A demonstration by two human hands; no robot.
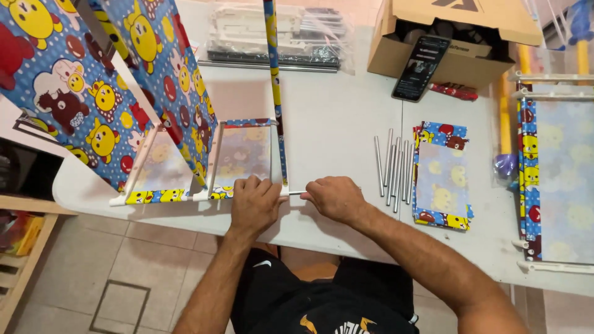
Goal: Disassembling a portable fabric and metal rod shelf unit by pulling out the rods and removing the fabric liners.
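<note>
Two hands work at the near edge of the white table (334, 124). We see only the head view. Left hand (253, 204) is closed around a white plastic corner joint (279, 190) of the cartoon-print fabric frame (185, 154), fingers curled over it. Right hand (334, 198) is closed in a pinch on a thin metal rod (297, 193) that runs between both hands, one end at the joint. Frame stands on the left part of the table, its panels tilted up toward the far left corner. Loose metal rods (393, 167) lie bundled right of the hands, just beside a flat stack of fabric panels (440, 176). Another fabric frame (557, 179) lies at the right edge. Cardboard box (458, 37) sits at the far edge, a black phone (422, 67) leaning against it. Bagged parts (275, 34) lie far centre.
</note>
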